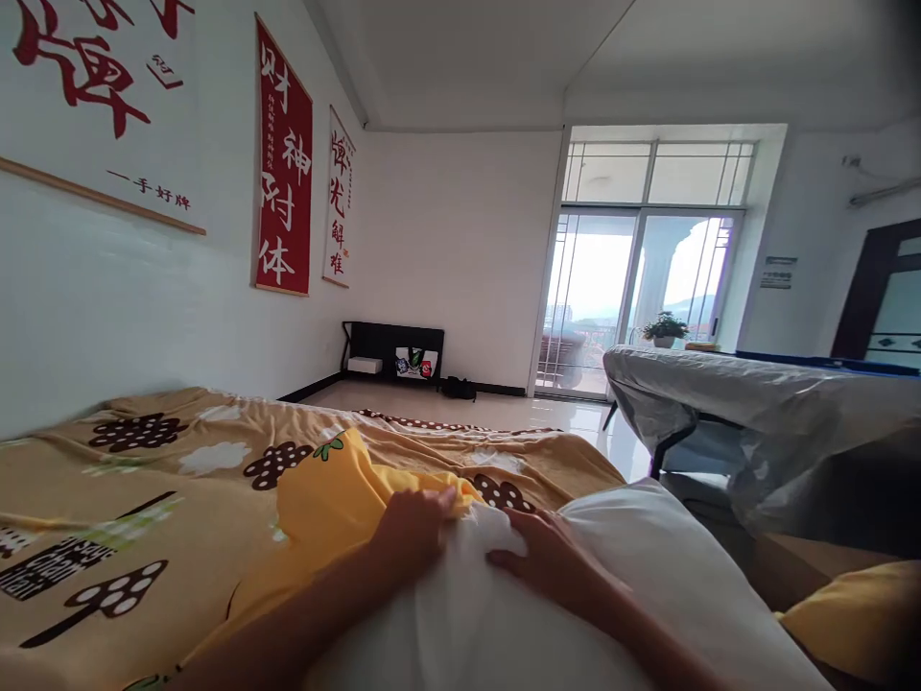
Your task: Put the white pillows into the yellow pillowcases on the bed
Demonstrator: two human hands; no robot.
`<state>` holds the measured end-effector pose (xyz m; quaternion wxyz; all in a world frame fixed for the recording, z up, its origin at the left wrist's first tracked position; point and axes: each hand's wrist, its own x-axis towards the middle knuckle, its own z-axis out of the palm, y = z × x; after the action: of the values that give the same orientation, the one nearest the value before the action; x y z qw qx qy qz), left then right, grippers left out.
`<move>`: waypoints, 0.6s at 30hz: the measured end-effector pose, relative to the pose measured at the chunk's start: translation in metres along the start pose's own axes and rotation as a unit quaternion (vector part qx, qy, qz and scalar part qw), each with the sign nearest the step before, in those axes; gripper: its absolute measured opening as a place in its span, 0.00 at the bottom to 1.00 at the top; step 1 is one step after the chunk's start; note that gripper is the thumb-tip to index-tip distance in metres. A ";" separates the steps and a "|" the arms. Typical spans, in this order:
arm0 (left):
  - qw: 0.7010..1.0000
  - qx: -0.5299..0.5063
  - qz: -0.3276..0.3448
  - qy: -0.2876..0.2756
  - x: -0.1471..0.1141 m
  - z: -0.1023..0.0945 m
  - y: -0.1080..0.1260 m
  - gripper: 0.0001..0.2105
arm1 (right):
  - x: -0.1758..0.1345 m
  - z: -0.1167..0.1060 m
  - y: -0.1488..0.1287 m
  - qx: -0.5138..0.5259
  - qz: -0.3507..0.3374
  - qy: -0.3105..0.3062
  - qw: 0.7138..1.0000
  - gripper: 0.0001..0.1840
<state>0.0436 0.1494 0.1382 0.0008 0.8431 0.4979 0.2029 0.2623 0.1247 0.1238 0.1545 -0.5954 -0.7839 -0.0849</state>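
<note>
Two hands on a plump white pillow at the edge of a bed

Left hand point(415, 526) has its fingers clamped on the yellow fabric pillowcase point(331, 513) at the white pillow point(576, 595)'s top; right hand point(551, 557) lies flat on the pillow, fingers apart. Both sit on the orange patterned bedsheet point(144, 480), near a plastic-covered surface point(763, 403)

White walls; red calligraphy scroll point(284, 163) upper left. Glossy pale tiled floor point(504, 413) at centre. Sliding glass balcony doors point(637, 288) centre right, daylight flooding in. Grey plastic-covered table point(763, 403) at right.
</note>
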 end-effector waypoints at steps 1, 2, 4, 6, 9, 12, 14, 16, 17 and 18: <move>1.000 -0.001 -0.010 0.010 0.013 0.000 0.001 0.13 | 0.000 -0.001 -0.012 -0.007 -0.005 0.009 1.000 0.16; 1.000 -0.008 -0.016 0.019 0.026 -0.002 0.004 0.13 | 0.001 -0.005 -0.025 -0.015 -0.015 0.009 1.000 0.15; 0.999 -0.029 -0.007 0.024 0.048 -0.010 0.016 0.11 | 0.006 -0.018 -0.044 -0.040 -0.039 0.005 0.998 0.13; 0.999 -0.039 0.016 0.026 0.062 -0.022 0.034 0.09 | 0.017 -0.029 -0.050 -0.064 -0.041 0.016 0.997 0.11; 0.998 -0.032 0.029 0.043 0.058 -0.031 0.059 0.10 | 0.033 -0.025 -0.033 -0.080 -0.025 0.049 0.995 0.10; 0.999 -0.010 0.023 0.034 0.032 -0.021 0.055 0.12 | 0.038 0.002 -0.005 -0.066 -0.071 0.099 0.990 0.10; 0.999 0.023 0.015 0.015 0.011 -0.007 0.035 0.11 | 0.037 0.018 0.007 -0.045 -0.088 0.141 0.985 0.12; 0.998 0.057 -0.001 0.010 -0.006 0.006 0.012 0.11 | 0.038 0.022 0.012 -0.017 -0.078 0.155 0.985 0.16; 0.998 0.070 -0.002 0.009 -0.014 0.011 0.002 0.11 | 0.041 0.018 0.013 0.003 -0.071 0.145 0.987 0.18; 0.997 0.081 0.009 0.010 -0.020 0.014 -0.005 0.10 | 0.046 0.010 0.013 0.032 -0.067 0.122 0.990 0.20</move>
<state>0.0356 0.1377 0.1169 -0.0736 0.8428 0.5052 0.1703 0.2622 0.1730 0.1290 0.2619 -0.5217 -0.7994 -0.1418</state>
